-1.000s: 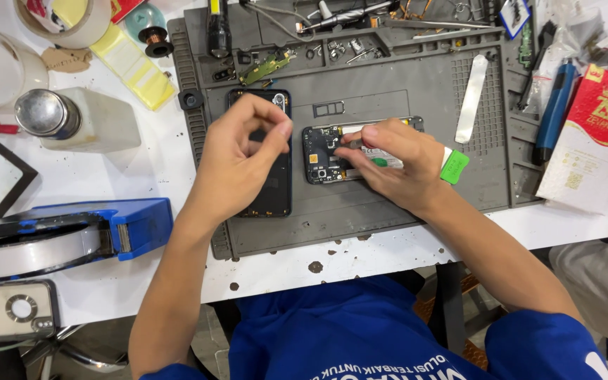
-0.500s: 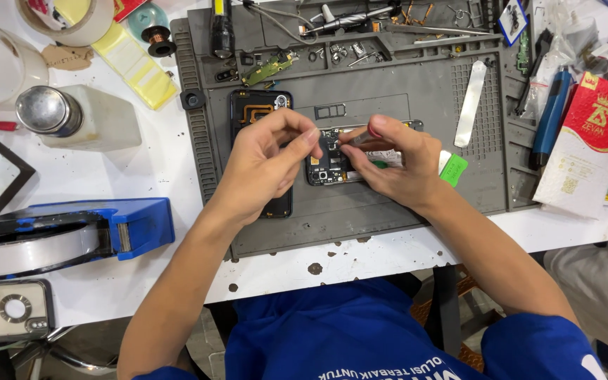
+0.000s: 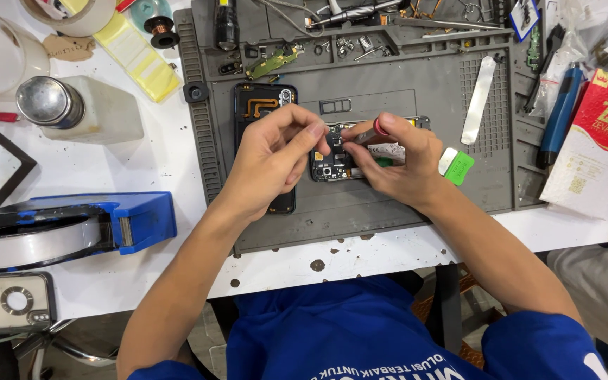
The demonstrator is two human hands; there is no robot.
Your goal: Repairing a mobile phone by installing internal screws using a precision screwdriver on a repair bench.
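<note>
On the grey work mat (image 3: 388, 204) lies an opened phone body (image 3: 336, 165) with its circuit board showing. My right hand (image 3: 395, 165) rests over it and holds a small screwdriver with a red ring (image 3: 371, 132), tip pointing down at the board. My left hand (image 3: 276, 158) has its fingertips pinched together right beside the tool tip, over the board's upper left corner. Under my left hand lies a black phone back cover (image 3: 262, 102) with an orange flex cable. Whether the left fingers hold a small part is hidden.
A metal pry bar (image 3: 478, 98) and a green pick (image 3: 459, 167) lie right of the phone. Screws, tweezers and a small green board (image 3: 272, 62) fill the mat's top trays. A blue tape dispenser (image 3: 72, 225), a metal-capped bottle (image 3: 79, 109) and yellow strips (image 3: 138, 56) sit left.
My left hand has shifted right from the back cover to the phone body and now pinches beside the screwdriver tip. My right hand has stayed on the phone.
</note>
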